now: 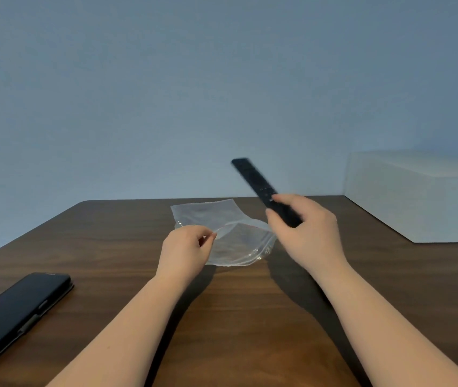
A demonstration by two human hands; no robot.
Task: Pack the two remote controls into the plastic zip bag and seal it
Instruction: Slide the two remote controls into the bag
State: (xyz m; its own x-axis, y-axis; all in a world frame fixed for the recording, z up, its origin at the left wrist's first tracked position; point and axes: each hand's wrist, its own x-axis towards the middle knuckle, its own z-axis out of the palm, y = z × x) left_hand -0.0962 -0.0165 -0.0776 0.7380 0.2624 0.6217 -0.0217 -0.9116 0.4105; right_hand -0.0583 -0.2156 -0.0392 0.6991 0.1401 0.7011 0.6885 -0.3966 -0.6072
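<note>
A clear plastic zip bag (pixel 230 233) lies on the brown wooden table (pixel 250 317), its mouth gaping toward me. My left hand (pixel 184 254) pinches the upper lip of the bag's mouth and lifts it. My right hand (pixel 308 231) holds a slim black remote control (pixel 255 181) by its near end, raised above the table just right of the bag, its far end pointing up and to the left. A second, larger black remote control (pixel 13 314) rests on the table at the near left.
A white box (pixel 423 196) stands at the table's far right corner against the blue-grey wall. The table's far edge runs just behind the bag.
</note>
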